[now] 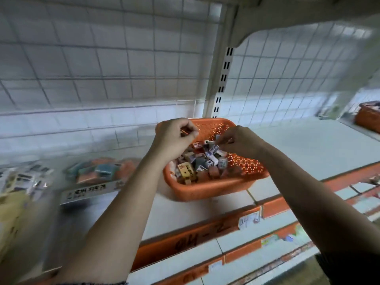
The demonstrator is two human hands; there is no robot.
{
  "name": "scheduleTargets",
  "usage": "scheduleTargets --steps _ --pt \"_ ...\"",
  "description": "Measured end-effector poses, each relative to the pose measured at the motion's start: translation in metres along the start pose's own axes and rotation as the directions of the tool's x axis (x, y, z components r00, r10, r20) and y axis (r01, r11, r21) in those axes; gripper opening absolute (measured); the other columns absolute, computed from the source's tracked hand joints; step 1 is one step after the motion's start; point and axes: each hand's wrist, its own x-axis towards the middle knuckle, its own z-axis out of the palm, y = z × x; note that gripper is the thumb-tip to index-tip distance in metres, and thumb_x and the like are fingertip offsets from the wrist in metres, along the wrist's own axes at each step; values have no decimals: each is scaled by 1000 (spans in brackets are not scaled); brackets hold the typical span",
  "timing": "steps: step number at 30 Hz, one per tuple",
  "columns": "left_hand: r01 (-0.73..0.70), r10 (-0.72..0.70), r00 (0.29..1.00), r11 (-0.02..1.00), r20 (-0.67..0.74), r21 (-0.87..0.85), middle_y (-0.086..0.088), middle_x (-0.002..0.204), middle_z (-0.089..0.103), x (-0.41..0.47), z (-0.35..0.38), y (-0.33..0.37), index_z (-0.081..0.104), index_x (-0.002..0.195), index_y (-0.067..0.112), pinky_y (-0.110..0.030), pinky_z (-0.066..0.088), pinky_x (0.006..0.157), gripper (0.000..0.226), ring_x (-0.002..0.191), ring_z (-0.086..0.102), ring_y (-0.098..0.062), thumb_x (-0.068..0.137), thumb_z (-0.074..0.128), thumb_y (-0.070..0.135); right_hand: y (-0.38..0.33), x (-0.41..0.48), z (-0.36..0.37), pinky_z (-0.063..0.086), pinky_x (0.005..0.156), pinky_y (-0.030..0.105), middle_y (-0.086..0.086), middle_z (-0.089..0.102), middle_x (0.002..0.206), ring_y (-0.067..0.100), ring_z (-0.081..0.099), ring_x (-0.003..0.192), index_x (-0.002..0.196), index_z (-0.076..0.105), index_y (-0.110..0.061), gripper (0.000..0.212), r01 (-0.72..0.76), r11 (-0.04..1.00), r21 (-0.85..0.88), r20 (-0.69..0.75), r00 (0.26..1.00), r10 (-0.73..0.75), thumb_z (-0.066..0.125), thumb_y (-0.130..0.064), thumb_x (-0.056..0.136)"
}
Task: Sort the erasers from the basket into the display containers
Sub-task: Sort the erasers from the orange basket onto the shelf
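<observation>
Two bare forearms [115, 223] rise from the bottom edge, one from lower left and one from lower right, with a dark sleeve [349, 268] at the right corner. Both meet over an orange perforated basket [205, 191] standing on a white shelf [308, 145].

Left hand [174, 136]: over the basket's back left corner, fingers curled tight toward the palm. A sliver of orange shows between thumb and fingers. Cannot tell whether it is something held or the basket rim behind.

Right hand [240, 140]: over the middle right of the basket, fingertips drawn into a narrow pinch on a small pale eraser [208, 142]. It sticks out leftward from the fingertips, just above the heap, between the two hands.

Erasers [197, 165]: a loose heap in the left part of the basket, with grey, white and brown sleeves mixed. One yellow-sleeved eraser [186, 170] lies at the heap's front left, below the left wrist. The right part of the basket floor is bare.

Display container [98, 171]: clear, on the same shelf left of the basket, well apart from both hands. It holds orange and teal blocks, has a printed label on its front, and is blurred. Another clear container [20, 179] farther left holds packaged items, also blurred.

An orange price strip [185, 239] with handwriting runs along the shelf edge. A wire grid [102, 68] backs the shelf, and a slotted upright [224, 79] stands behind the basket. A second orange basket [368, 120] sits at the far right edge.
</observation>
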Motion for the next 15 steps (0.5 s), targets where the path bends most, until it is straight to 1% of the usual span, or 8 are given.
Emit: scheduleTargets --steps 1,3,4,6,8,10,13,15 --pt "15 -15 1000 1000 7 -2 14 92 67 1 4 -2 69 94 22 -8 45 69 7 84 60 5 88 69 19 2 5 4 46 76 17 -10 65 92 10 62 90 103 74 -17 18 27 999 -38 80 996 -24 71 -16 85" --pt "11 -11 1000 1000 11 17 16 94 67 2 11 -6 68 93 24 -9 44 74 8 87 59 6 87 70 19 2 15 13 46 80 24 -12 63 95 11 60 93 111 72 -20 23 83 990 -117 234 971 -54 68 -22 88" --pt "7 -7 1000 1000 13 28 17 94 66 1 13 -8 68 93 25 -9 42 75 9 88 59 7 87 70 18 1 20 17 46 83 26 -10 64 99 11 59 94 114 70 -21 26 107 983 -146 290 955 -61 67 -25 89" --pt "11 -12 1000 999 20 38 19 93 65 1 13 -10 68 93 24 -3 39 73 9 87 57 10 87 70 18 -1 29 25 47 92 29 -5 67 110 10 58 95 117 68 -22 29 135 972 -193 347 936 -61 65 -29 90" --pt "21 -22 999 999 32 42 19 94 66 2 12 -12 69 95 23 1 38 70 9 84 56 13 87 69 18 -1 35 30 46 90 28 -4 69 109 10 57 92 114 70 -21 27 141 961 -237 356 933 -49 67 -31 89" --pt "29 -33 997 998 66 55 19 95 66 4 11 -13 70 98 22 2 37 68 10 82 56 16 88 69 18 2 38 32 48 86 28 -2 70 104 13 61 94 108 72 -19 24 125 965 -230 318 947 -47 69 -29 87" --pt "28 -40 991 995 127 101 20 91 64 8 10 -13 70 99 22 3 37 65 12 76 55 20 88 70 19 11 38 30 51 84 30 -2 71 97 16 64 93 102 74 -18 19 69 992 -102 259 965 -40 73 -23 83" --pt "21 -48 981 989 186 143 22 85 63 12 13 -9 70 99 23 -2 39 63 12 76 57 14 88 70 19 16 36 24 53 78 29 0 72 91 14 66 84 100 74 -19 17 23 999 31 174 984 -28 73 -22 83"
